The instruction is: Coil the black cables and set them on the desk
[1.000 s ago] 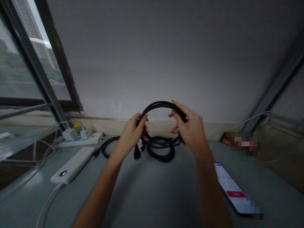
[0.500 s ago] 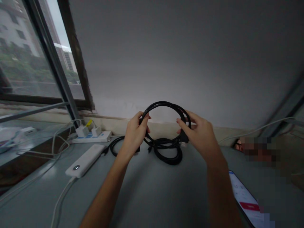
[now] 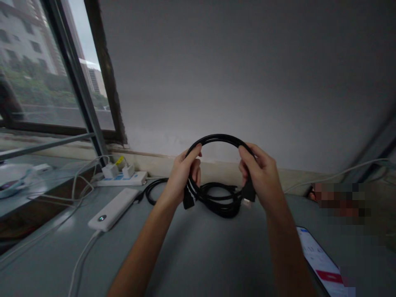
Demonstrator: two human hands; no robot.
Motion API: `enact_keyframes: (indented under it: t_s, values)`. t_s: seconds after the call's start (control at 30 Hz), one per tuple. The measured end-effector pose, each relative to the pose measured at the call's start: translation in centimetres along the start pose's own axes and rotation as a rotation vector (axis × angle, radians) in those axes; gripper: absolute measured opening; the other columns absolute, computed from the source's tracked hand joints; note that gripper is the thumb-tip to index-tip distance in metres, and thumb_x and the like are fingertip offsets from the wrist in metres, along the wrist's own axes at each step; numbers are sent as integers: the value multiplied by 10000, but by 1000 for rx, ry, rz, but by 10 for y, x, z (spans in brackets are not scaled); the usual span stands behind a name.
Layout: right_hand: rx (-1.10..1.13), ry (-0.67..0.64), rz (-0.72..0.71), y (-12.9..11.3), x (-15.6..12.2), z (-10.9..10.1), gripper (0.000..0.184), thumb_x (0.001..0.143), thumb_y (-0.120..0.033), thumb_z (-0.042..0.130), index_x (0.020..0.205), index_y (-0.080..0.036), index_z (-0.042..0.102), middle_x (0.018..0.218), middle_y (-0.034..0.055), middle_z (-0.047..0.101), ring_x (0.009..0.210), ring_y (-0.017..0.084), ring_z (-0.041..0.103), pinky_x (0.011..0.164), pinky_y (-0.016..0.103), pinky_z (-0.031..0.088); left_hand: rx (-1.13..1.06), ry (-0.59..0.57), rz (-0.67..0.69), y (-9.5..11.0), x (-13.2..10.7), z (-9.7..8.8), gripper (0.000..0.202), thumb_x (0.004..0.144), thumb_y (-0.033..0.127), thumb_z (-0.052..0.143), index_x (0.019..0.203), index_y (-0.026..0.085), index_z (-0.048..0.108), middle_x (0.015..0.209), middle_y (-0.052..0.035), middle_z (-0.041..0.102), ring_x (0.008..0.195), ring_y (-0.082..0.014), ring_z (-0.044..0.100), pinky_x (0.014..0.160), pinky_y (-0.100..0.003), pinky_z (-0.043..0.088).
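Both hands hold up a coil of black cable point(image 3: 220, 138) above a grey table point(image 3: 198, 255). My left hand point(image 3: 182, 175) is closed round the coil's left side, and a black plug hangs just below its fingers. My right hand point(image 3: 261, 175) is closed round the right side, with a second connector poking out beneath it. More black cable point(image 3: 225, 206) lies in loops on the table right under the raised coil.
A white power bank point(image 3: 113, 208) with a lit button lies at the left, a white lead running toward me. Behind it sits a white power strip point(image 3: 122, 178) with plugged chargers, by the window. A lit phone point(image 3: 321, 264) lies at the lower right.
Both hands have closed more firmly round the coil, the fingers now wrapped over it. The plug ends hang lower beneath each hand. The view has shifted a little to the left.
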State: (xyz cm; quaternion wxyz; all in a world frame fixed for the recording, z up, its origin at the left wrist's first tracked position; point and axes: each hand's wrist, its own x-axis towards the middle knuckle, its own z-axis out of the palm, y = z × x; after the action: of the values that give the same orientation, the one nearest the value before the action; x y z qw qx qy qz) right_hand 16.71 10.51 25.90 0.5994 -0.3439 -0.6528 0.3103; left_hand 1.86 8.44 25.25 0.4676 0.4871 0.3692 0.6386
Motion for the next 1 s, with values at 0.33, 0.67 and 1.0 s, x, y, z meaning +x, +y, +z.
enact_keyframes:
  t_s: [0.33,0.67,1.0]
  values:
    - [179,-102,74,5,6,-7,402,797,-546,433,573,-214,401,348,-98,277,282,50,248,288,186,223,-202,-186,-142,1,-3,0,424,734,413,588,497,187,318,312,81,265,286,-36,324,318,-158,216]
    - [-433,-5,-101,4,-7,0,598,684,-379,630,1236,-202,486,824,51,672,556,154,618,521,288,498,-305,93,90,3,-6,5,256,746,356,553,604,196,411,286,108,243,233,-39,191,277,-183,84]
    - [-452,-17,-78,6,-5,-15,510,768,-235,508,1275,-192,473,822,51,692,536,147,639,553,287,538,-9,90,200,-9,2,6,334,773,499,496,651,198,419,321,113,261,230,-47,272,259,-134,156]
